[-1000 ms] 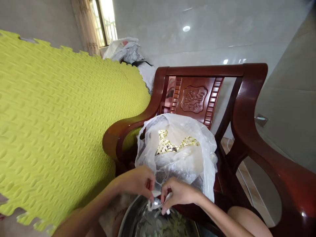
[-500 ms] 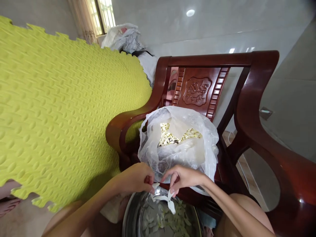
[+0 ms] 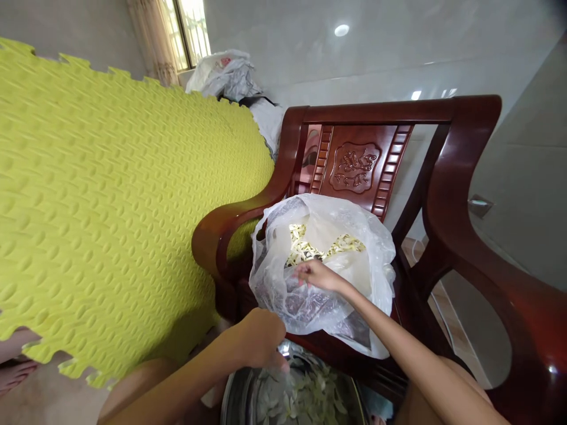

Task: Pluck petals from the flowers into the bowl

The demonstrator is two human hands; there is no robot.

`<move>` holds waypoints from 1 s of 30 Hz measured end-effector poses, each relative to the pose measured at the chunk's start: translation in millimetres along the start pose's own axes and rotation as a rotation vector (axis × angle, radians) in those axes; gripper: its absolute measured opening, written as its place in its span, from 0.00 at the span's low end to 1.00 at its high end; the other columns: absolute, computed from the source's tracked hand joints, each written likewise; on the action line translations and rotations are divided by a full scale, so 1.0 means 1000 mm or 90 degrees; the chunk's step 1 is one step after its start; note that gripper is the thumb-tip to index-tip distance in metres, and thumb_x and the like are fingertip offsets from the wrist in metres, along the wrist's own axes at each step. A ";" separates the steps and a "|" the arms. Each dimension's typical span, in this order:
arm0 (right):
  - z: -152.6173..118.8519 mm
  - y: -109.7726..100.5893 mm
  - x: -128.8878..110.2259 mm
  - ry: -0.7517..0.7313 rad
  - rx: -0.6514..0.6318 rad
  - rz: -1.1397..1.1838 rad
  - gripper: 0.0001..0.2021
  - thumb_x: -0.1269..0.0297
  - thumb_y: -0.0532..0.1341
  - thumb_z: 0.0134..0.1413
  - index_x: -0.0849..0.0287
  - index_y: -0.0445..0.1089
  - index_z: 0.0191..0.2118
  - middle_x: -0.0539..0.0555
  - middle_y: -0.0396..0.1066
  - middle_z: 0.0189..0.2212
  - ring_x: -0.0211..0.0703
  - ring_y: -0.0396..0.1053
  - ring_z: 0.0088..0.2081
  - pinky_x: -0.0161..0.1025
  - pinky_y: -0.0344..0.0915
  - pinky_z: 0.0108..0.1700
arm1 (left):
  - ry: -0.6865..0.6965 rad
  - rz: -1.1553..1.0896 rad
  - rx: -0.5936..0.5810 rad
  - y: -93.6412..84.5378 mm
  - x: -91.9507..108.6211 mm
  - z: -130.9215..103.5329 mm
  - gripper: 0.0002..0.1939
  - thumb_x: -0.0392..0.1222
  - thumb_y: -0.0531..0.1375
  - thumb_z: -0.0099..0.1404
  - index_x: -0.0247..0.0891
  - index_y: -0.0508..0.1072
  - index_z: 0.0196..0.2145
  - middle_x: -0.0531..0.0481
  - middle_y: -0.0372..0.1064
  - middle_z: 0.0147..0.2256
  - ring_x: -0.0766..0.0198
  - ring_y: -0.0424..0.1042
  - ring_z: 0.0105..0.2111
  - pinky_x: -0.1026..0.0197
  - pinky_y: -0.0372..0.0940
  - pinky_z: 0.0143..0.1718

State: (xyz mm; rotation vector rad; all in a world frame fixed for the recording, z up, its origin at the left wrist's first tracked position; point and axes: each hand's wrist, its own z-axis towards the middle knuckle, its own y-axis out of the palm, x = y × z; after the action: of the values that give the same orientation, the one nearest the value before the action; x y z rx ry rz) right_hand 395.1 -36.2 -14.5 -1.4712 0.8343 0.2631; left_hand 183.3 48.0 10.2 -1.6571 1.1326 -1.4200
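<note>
My left hand (image 3: 264,339) hangs over the near metal basin (image 3: 228,383), curled with its back to me. Its thumb points down, and whatever it may hold is hidden. Loose pale green-white petal-like pieces (image 3: 321,392) lie in the basin. Over the front of a white plastic bag (image 3: 349,215), my right hand (image 3: 315,275) reaches with its fingers loosely bent and apart, nothing visible in them. Inside the bag's wide mouth are many pale yellow-white pieces (image 3: 297,243), which look like flower buds or petals.
The bag rests on the seat of a carved dark-red wooden chair (image 3: 456,177), whose armrests rise on both sides. A tall yellow foam mat (image 3: 124,195) stands along the left. White sacks (image 3: 225,74) are piled behind it near the window. Another person's foot (image 3: 18,375) shows at lower left.
My hands have separated; the white petal-like piece between them is out of sight. My right hand moved up and forward from the basin to the bag, while my left stayed above the basin.
</note>
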 end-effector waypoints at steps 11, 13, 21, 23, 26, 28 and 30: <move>0.086 0.024 0.021 0.217 0.198 -0.163 0.13 0.62 0.59 0.62 0.61 0.67 0.50 0.58 0.67 0.49 0.47 0.69 0.47 0.49 0.68 0.48 | 0.029 0.245 -0.124 0.029 0.005 0.020 0.24 0.62 0.63 0.53 0.35 0.80 0.25 0.32 0.76 0.26 0.42 0.76 0.28 0.51 0.67 0.27; 0.083 0.016 0.028 0.214 0.208 -0.156 0.12 0.61 0.60 0.62 0.61 0.68 0.48 0.57 0.69 0.47 0.46 0.70 0.45 0.48 0.68 0.47 | 0.027 0.235 -0.123 0.022 0.006 0.019 0.24 0.62 0.62 0.53 0.35 0.80 0.26 0.32 0.76 0.26 0.41 0.76 0.29 0.51 0.67 0.27; 0.055 -0.029 0.051 0.143 0.329 -0.033 0.10 0.61 0.59 0.61 0.63 0.71 0.39 0.54 0.72 0.35 0.43 0.70 0.38 0.45 0.65 0.45 | -0.101 0.097 0.027 -0.027 0.008 0.010 0.17 0.53 0.67 0.52 0.35 0.79 0.31 0.36 0.76 0.31 0.40 0.75 0.34 0.48 0.65 0.35; 0.048 -0.031 0.053 0.119 0.355 0.037 0.08 0.62 0.60 0.59 0.62 0.71 0.37 0.54 0.72 0.34 0.43 0.70 0.38 0.45 0.64 0.45 | -0.123 0.066 0.081 -0.033 0.003 0.013 0.16 0.50 0.65 0.54 0.34 0.78 0.33 0.35 0.75 0.32 0.39 0.74 0.35 0.46 0.63 0.36; 0.036 -0.028 0.048 0.069 0.381 0.176 0.11 0.58 0.58 0.57 0.61 0.70 0.34 0.55 0.73 0.32 0.45 0.70 0.37 0.43 0.64 0.43 | -0.144 0.014 0.156 -0.039 -0.005 0.020 0.15 0.49 0.62 0.57 0.34 0.77 0.35 0.38 0.74 0.32 0.42 0.72 0.37 0.47 0.61 0.39; 0.026 -0.023 0.040 0.032 0.388 0.278 0.15 0.52 0.57 0.56 0.61 0.69 0.35 0.56 0.73 0.32 0.46 0.71 0.36 0.42 0.65 0.41 | -0.157 -0.047 0.209 -0.041 -0.012 0.027 0.15 0.49 0.60 0.58 0.35 0.75 0.37 0.41 0.73 0.33 0.47 0.71 0.37 0.49 0.61 0.42; 0.013 -0.018 0.027 -0.008 0.385 0.368 0.21 0.46 0.57 0.53 0.62 0.68 0.38 0.57 0.73 0.34 0.47 0.72 0.36 0.41 0.66 0.41 | -0.161 -0.130 0.259 -0.041 -0.019 0.038 0.18 0.51 0.57 0.61 0.36 0.72 0.43 0.42 0.72 0.39 0.53 0.70 0.38 0.52 0.61 0.43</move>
State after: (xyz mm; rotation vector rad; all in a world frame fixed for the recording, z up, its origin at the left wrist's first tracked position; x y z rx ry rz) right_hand 429.6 -35.2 -19.9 -0.6459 1.1949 0.4052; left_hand 227.6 79.7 32.4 -1.6274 0.5040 -1.4030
